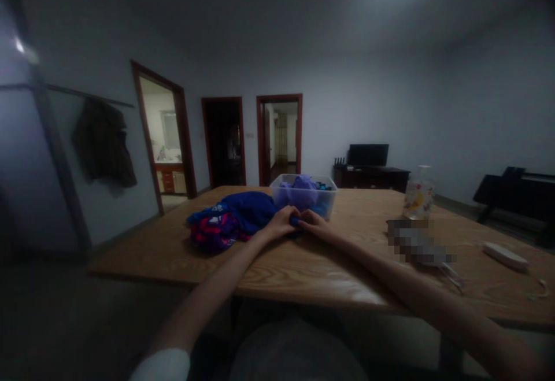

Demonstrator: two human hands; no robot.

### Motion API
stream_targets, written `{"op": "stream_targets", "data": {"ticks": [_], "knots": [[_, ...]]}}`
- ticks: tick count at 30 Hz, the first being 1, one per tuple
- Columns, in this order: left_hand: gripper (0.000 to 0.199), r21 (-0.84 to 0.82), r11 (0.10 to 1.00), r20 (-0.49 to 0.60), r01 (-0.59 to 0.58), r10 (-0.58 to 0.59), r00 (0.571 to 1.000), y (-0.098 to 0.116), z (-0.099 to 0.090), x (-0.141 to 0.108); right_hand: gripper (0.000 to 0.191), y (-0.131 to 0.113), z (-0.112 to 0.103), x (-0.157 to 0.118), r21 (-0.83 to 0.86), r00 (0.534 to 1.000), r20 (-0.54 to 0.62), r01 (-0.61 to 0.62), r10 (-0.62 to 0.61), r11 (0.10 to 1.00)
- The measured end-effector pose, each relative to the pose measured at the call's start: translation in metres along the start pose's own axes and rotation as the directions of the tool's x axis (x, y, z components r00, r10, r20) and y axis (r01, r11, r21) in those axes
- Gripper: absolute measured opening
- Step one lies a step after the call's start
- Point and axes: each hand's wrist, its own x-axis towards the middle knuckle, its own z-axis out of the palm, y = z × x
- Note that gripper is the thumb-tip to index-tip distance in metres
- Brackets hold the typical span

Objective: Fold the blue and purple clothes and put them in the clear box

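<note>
Both hands meet at the middle of the wooden table, just in front of a clear plastic bin [326,203] with purple and dark blue cloth in it. My left hand [284,222] is closed on a small piece of dark blue cloth [295,221]. From the right, my right hand [313,222] pinches the same piece. To the left lies a heap of clothes: a blue garment [249,207] and a pink and purple patterned one [213,232].
On the wooden table [286,277], a clear bottle [418,196] stands at the right, near a blurred grey object [416,245] with a cord and a white elongated case [505,255]. Behind are doorways and a screen [368,155] on a dark cabinet.
</note>
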Motion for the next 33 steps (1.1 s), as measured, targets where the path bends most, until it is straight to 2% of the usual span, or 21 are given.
{"op": "stream_targets", "data": {"ticks": [7, 13, 17, 20, 22, 25, 27, 30, 33], "knots": [[0.04, -0.071, 0.997, -0.009, -0.01, 0.01, 1.0, 0.006, 0.003, 0.0, 0.039, 0.01, 0.001, 0.005, 0.002, 0.999, -0.039, -0.024, 0.024, 1.0], [0.056, -0.162, 0.983, 0.107, 0.085, -0.068, 0.992, 0.007, -0.006, 0.001, 0.03, -0.006, -0.004, -0.001, -0.221, 0.996, -0.047, 0.058, -0.07, 0.974], [0.052, -0.059, 0.991, 0.164, 0.119, -0.108, 0.981, -0.001, -0.012, 0.002, 0.025, -0.013, -0.004, -0.004, -0.467, 0.983, -0.059, 0.129, -0.176, 0.875], [0.043, -0.047, 0.996, 0.207, 0.073, -0.062, 0.976, -0.007, -0.014, 0.001, 0.022, -0.015, 0.0, -0.006, -0.609, 0.972, -0.011, 0.18, -0.234, 0.772], [0.041, -0.055, 0.998, 0.222, 0.039, -0.026, 0.975, -0.008, -0.013, 0.0, 0.023, -0.015, 0.002, -0.008, -0.628, 0.971, 0.008, 0.192, -0.241, 0.754], [0.037, -0.012, 1.0, 0.213, -0.004, 0.006, 0.977, -0.006, -0.013, -0.001, 0.025, -0.014, 0.002, -0.008, -0.567, 0.975, -0.039, 0.159, -0.219, 0.808], [0.033, 0.091, 0.995, 0.192, -0.04, 0.022, 0.981, -0.003, -0.014, -0.001, 0.026, -0.01, -0.001, -0.007, -0.429, 0.983, -0.048, 0.142, -0.18, 0.892], [0.03, 0.299, 0.948, 0.166, -0.108, 0.059, 0.984, 0.005, -0.017, 0.0, 0.032, -0.004, -0.007, -0.004, -0.128, 0.998, -0.038, 0.047, -0.053, 0.991], [0.031, 0.404, 0.905, 0.129, -0.134, 0.088, 0.988, 0.013, -0.02, 0.002, 0.044, 0.0, -0.01, 0.0, 0.011, 0.996, -0.043, -0.082, 0.083, 0.997]]}}
